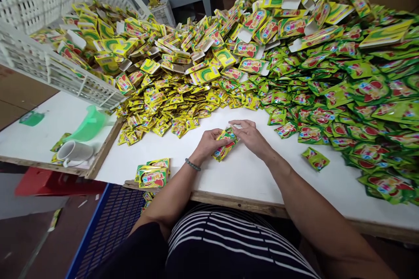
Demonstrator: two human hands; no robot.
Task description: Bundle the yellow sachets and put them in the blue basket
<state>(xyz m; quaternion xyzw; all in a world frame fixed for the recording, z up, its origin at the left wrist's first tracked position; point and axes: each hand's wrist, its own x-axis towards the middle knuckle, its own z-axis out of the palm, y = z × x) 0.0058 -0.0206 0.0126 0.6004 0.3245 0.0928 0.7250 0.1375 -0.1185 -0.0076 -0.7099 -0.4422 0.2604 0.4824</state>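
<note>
Two hands together at 12 o'clock on the white counter [262,183]: left hand [207,144] clamped on a foil sachet stack [225,144], right hand [248,136] open, just beside it. Sachet heap [294,69] spans 10 to 3 o'clock. Sachet bundle [152,174] at 9 o'clock; white mug [74,153] and green plastic scoop [88,124] further out; white plastic crate [49,52] at 10 o'clock.

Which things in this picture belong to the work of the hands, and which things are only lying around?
Part of the work:
left hand holding a bundle of foil sachets; right hand beside it; yellow sachet pile; green sachet pile; stacked sachets

Just lying about:
white mug; green plastic scoop; white plastic crate
</note>
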